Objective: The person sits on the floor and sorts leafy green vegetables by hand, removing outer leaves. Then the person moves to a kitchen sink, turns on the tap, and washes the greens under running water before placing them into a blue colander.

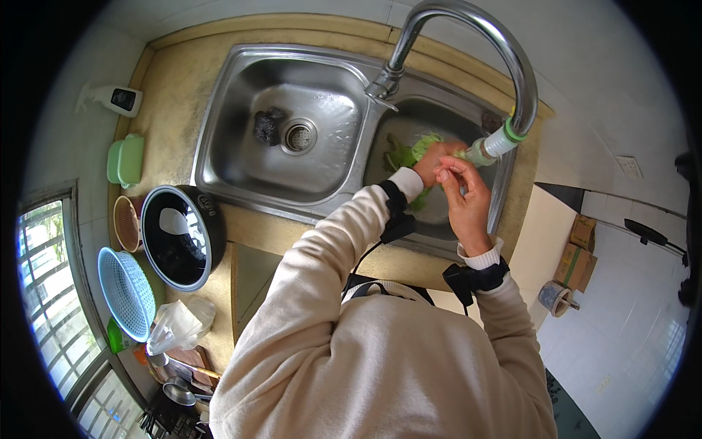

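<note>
Over the right basin (pixel 447 115) of a stainless steel double sink, my left hand (pixel 430 164) grips leafy green vegetables (pixel 401 155). Leaves stick out to the left of that hand and hang below it. My right hand (pixel 470 206) meets it from the right, thumb and fingertips bent together close to the left fingers. Whether anything is pinched between those right fingertips is hidden. Just above both hands is the white and green nozzle (pixel 496 145) of a curved chrome faucet (pixel 524 66). Splashing water is hard to make out.
A dark scouring pad (pixel 267 126) lies beside the drain (pixel 299 136) in the left basin. Along the left counter stand a black inner pot (pixel 216 236), a blue colander (pixel 129 293), a plastic bag (pixel 178 326), a green container (pixel 126 159) and a spray bottle (pixel 118 100).
</note>
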`<state>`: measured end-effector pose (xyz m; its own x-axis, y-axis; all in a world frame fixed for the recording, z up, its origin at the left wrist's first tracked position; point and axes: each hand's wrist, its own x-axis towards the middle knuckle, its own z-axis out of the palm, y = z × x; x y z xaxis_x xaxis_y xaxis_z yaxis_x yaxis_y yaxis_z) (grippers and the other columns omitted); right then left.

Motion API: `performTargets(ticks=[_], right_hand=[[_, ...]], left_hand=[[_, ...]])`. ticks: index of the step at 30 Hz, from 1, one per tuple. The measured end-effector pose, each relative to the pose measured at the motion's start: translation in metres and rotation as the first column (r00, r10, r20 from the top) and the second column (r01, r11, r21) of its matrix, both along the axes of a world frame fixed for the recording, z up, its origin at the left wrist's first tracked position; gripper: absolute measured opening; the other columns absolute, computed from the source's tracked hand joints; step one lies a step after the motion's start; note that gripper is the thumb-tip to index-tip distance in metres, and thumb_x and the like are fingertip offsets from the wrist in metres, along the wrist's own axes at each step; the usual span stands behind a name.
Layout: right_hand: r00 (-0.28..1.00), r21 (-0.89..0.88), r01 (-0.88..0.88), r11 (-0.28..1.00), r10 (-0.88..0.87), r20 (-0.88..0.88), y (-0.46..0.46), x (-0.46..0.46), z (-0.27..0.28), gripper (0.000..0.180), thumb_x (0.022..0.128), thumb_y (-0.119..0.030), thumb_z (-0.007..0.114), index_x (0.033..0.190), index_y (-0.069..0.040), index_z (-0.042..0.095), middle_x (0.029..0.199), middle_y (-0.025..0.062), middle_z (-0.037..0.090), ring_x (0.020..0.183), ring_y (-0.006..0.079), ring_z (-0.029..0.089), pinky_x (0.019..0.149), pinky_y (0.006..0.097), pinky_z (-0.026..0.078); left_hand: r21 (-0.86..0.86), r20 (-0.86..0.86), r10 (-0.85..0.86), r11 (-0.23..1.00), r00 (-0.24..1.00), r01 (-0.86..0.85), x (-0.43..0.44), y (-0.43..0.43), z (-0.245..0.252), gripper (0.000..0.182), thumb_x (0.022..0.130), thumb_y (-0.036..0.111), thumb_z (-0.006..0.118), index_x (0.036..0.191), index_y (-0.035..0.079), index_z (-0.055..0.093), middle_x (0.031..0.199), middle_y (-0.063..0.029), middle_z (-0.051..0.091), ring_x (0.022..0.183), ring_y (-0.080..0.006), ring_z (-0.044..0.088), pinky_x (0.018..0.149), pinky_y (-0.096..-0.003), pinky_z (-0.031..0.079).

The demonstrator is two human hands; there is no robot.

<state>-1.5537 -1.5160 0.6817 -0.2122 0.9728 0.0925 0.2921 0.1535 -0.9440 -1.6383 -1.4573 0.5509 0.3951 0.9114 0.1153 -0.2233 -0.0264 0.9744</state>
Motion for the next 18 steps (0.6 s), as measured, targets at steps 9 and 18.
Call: performTargets(ticks=[9,18], right_hand=[[0.982,0.118,-0.091,0.989,0.069,0.175,0.026,-0.037,-0.005,0.025,0.085,0.001,0.057,0.11,-0.002,0.059,0.113,0.0103,0.057,0.095,0.0204,0.058,0.079,0.0278,0.048],[0.965,0.016,-0.218,0.976,0.213,0.15,0.047,-0.078,-0.038,0.03,0.089,-0.004,0.051,0.119,-0.004,0.052,0.12,0.0128,0.056,0.104,0.0258,0.057,0.09,0.0333,0.044]], left_hand=[[0.116,0.014,0.062,0.991,0.998,-0.063,-0.015,-0.028,-0.016,0.029,0.082,0.012,0.061,0.11,0.005,0.054,0.107,-0.0065,0.056,0.099,-0.0147,0.054,0.084,-0.0305,0.046],[0.011,-0.019,0.247,0.969,0.969,-0.247,-0.051,-0.026,-0.05,0.025,0.089,0.011,0.057,0.113,0.004,0.054,0.109,-0.0059,0.056,0.101,-0.0137,0.052,0.086,-0.0298,0.045]])
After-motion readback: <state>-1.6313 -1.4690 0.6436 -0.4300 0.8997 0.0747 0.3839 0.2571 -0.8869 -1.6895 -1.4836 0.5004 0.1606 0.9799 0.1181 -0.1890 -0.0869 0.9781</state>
